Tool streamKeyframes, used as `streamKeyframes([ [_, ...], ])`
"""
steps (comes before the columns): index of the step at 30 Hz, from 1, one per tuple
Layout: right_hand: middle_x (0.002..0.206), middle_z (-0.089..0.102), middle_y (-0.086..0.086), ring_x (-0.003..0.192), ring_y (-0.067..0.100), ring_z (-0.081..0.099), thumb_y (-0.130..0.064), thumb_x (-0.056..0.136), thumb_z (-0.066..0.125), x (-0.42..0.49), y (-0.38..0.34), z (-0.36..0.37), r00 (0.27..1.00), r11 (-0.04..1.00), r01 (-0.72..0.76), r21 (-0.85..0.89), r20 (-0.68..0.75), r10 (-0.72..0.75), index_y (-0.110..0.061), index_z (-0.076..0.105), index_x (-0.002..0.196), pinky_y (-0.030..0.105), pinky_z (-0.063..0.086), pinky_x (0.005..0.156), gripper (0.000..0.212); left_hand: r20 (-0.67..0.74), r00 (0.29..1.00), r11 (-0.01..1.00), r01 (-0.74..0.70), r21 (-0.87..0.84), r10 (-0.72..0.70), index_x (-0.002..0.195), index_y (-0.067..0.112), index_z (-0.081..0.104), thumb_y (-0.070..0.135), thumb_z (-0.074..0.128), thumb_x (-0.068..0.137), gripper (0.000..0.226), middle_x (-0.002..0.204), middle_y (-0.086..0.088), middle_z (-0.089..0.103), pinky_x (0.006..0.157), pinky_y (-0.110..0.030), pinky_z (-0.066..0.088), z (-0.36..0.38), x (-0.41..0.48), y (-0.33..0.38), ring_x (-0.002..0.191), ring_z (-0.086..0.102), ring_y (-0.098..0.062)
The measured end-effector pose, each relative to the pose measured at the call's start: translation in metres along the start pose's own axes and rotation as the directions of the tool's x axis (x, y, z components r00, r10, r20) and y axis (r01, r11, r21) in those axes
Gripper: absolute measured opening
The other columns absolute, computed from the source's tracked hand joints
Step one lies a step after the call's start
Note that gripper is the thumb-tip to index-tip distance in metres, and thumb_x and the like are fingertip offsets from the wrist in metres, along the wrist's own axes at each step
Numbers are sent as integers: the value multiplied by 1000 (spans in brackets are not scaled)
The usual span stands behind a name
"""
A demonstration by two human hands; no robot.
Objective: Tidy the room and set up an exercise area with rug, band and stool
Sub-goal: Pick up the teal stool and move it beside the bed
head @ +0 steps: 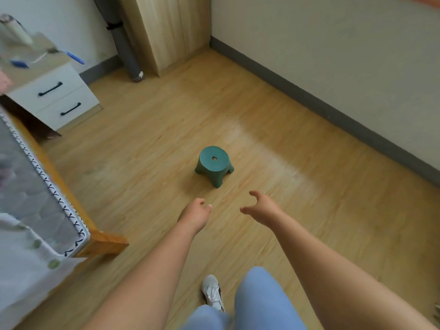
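A small green stool [214,164] stands upright on the wooden floor [309,222], out in the open part of the room. Both hands are in the air on the near side of the stool, close to it but not touching it. The left hand [196,214] has its fingers loosely curled and holds nothing. The right hand [260,208] has its fingers spread and bent, and it also holds nothing. Left of the stool is a bed [35,175] with a wooden frame. Past the stool on the left is a white chest [59,98] with two drawers. Far behind the stool, a dark roll [126,51] leans beside a tall wooden cupboard [171,27]. A pale wall [333,44] runs along to the right of the stool.
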State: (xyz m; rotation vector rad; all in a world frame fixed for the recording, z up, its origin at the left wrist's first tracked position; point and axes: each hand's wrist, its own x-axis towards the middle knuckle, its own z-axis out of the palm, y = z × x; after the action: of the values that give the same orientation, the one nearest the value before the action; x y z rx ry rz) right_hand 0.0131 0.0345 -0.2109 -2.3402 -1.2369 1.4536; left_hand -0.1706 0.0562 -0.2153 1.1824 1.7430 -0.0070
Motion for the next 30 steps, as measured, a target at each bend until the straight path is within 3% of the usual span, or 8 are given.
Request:
streamKeyframes([
  [4,148,42,5,125,22,51,-31,87,67,36,-34,-13,999,997,31,-67,25,-30,-22,31,150,29,45,91,73,-12,1000,999,17,-42,-17,143,18,40,34,44,100,46,144,-6,47,99,-37,42,-20,36,21,126,49,-27],
  [17,137,53,8,115,22,58,-28,87,66,206,-136,-81,988,991,10,-136,151,10,-21,34,148,27,43,80,69,20,990,979,144,-148,-142,144,18,38,35,44,99,49,146,-4,46,105,-37,38,-69,174,121,130,46,-25],
  [23,133,55,10,113,24,60,-27,88,65,280,-178,-84,986,983,-12,-184,159,42,-20,34,147,28,45,79,68,8,982,973,186,-133,-187,141,16,42,37,47,98,48,142,-5,49,104,-34,39,-86,245,128,128,49,-25],
  [27,134,55,9,102,22,62,-29,88,64,327,-192,-74,984,981,-26,-195,170,60,-22,33,148,27,45,75,68,50,977,968,211,-132,-206,141,14,43,34,48,98,48,143,-7,49,105,-33,37,-88,300,127,129,48,-25],
  [30,133,55,8,111,24,60,-29,88,65,367,-194,-66,985,983,-44,-179,156,72,-22,33,148,28,44,76,69,87,972,968,226,-108,-217,142,14,41,34,48,98,49,144,-7,48,104,-32,37,-86,345,127,130,48,-25],
])
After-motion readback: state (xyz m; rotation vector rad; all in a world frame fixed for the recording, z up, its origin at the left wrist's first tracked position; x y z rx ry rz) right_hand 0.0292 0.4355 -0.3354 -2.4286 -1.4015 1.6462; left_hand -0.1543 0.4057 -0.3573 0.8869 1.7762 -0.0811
